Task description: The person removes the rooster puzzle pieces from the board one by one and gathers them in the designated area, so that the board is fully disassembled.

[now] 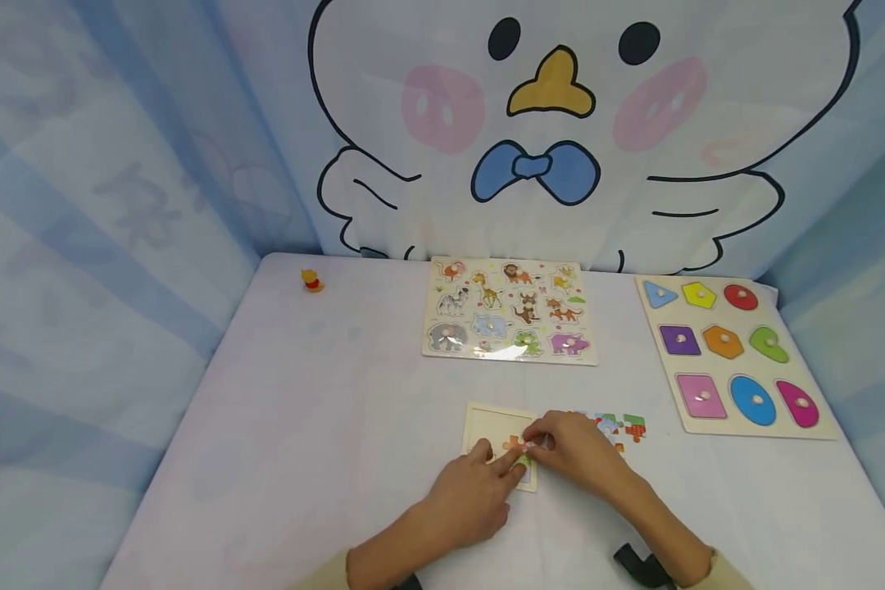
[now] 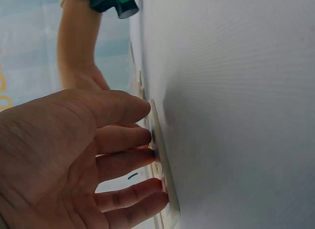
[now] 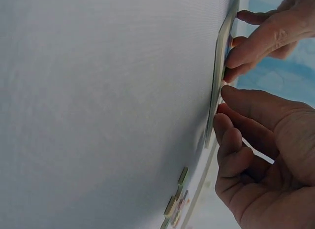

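A small wooden puzzle tray (image 1: 481, 416) lies on the table in front of the person, with a few joined jigsaw pieces (image 1: 512, 442) at its lower right. The left hand (image 1: 470, 498) rests its outstretched fingertips on those pieces and the tray, thumb apart, as the left wrist view also shows. At the tray's right edge, the right hand (image 1: 583, 452) pinches a jigsaw piece between thumb and forefinger; its fingers mostly hide the piece. Its other fingers are curled in. Several loose jigsaw pieces (image 1: 633, 427) lie just beyond the right hand, partly covered by it.
An animal peg puzzle board (image 1: 509, 352) lies behind the tray. On the right is a shape peg board (image 1: 737, 422). A small yellow and red figurine (image 1: 312, 281) stands at the far left. A curtain (image 1: 280, 123) hangs behind the table.
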Motion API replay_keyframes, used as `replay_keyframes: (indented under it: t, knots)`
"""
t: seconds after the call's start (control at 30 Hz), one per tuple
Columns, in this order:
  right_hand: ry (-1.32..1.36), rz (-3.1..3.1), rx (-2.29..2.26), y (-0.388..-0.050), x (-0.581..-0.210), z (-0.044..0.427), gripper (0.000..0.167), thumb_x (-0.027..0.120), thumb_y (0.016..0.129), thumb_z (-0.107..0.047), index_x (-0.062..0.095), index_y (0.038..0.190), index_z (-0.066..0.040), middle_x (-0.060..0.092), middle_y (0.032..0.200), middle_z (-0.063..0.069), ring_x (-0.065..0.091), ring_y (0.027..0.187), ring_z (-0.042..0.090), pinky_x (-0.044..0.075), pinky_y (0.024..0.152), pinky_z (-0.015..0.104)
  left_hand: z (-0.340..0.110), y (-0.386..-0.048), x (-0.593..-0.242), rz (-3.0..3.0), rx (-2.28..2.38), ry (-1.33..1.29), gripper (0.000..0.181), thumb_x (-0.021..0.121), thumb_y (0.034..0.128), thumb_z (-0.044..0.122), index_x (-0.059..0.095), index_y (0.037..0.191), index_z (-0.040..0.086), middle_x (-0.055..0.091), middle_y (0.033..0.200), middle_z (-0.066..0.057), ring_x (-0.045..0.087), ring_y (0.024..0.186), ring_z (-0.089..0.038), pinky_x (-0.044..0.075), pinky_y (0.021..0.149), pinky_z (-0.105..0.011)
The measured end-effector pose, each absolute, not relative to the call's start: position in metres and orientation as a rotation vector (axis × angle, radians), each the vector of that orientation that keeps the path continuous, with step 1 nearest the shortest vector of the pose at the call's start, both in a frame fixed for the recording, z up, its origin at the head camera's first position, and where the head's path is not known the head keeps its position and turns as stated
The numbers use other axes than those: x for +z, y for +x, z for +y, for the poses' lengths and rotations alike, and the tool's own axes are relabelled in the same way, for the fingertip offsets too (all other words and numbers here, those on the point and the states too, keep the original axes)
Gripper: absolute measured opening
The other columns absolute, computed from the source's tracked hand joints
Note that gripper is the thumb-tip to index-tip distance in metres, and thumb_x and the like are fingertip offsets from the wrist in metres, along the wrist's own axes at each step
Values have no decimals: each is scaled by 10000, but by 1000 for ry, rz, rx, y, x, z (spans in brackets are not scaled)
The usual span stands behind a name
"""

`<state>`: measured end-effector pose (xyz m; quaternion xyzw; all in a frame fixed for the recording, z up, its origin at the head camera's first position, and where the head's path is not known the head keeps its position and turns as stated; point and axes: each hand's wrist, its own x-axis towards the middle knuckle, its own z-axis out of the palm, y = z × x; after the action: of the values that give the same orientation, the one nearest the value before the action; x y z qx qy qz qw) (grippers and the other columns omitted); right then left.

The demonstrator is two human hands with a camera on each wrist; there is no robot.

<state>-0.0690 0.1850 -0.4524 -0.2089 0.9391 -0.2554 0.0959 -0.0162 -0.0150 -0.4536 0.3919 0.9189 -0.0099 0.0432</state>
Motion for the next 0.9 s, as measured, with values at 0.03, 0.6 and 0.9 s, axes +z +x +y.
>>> replay_keyframes:
  t: [0.03,0.6,0.9]
  knots:
    - [-613,2790,-753,-69,-453,185,107,777,807,-103,771,913,-119,586,740,-145,506,656,37,440,598,260,-15,-16,-452,2797,-17,1191,492,672,898,406,612,1345,210,504,1453,50,491,1009,-174,474,670,-223]
    - [-547,2857,-698,-62,-456,182,123,788,786,-111,723,890,-116,551,766,-87,481,672,62,435,600,259,-20,-17,-452,2820,92,1174,424,702,883,384,699,1228,136,603,1194,8,528,952,-155,486,711,-234]
    - [-522,2823,-790,-62,-457,183,100,753,822,-72,697,884,-128,552,778,-96,512,710,63,466,644,270,-19,-12,-456,2862,30,1191,452,715,865,387,692,1233,127,559,1181,26,499,930,-164,477,580,-213]
